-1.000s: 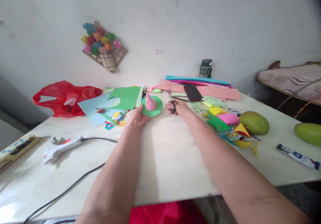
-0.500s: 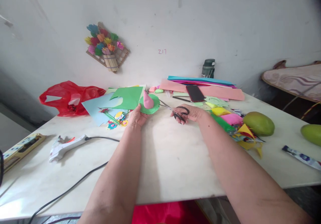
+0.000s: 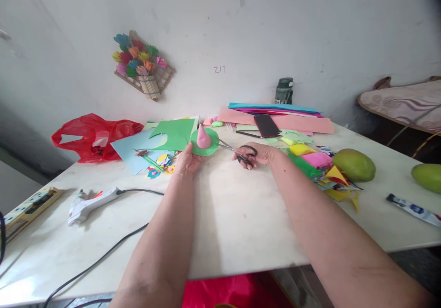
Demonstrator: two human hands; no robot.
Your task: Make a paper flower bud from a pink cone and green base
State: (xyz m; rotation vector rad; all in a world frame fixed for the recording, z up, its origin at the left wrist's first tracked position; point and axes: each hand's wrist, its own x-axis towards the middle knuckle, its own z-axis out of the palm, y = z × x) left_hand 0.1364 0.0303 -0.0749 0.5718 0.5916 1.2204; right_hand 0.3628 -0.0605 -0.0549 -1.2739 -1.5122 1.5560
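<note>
Pinched at its left edge by my left hand (image 3: pixel 189 160) is a round green paper disc (image 3: pixel 209 150), held above the table. A pink cone (image 3: pixel 203 138) stands up from the middle of the disc. My right hand (image 3: pixel 257 155) has its fingers through the black handles of a pair of scissors (image 3: pixel 245 155). The scissors' blades point left and are parted at the disc's right edge. Behind my left hand lies a sheet of green paper (image 3: pixel 175 131) with a curved piece cut out of it.
A white glue gun (image 3: pixel 91 204) with a black cable lies at left, near a power strip (image 3: pixel 31 207) and a red plastic bag (image 3: pixel 98 135). Along the back are coloured sheets (image 3: pixel 292 124), a phone (image 3: pixel 266 126) and a bottle (image 3: pixel 284 90). Paper scraps and a green mango (image 3: pixel 354 164) lie right.
Both hands keep their grips in nearly the same place. The scissors' blades and the disc have shifted only slightly, and the whole view has moved a little.
</note>
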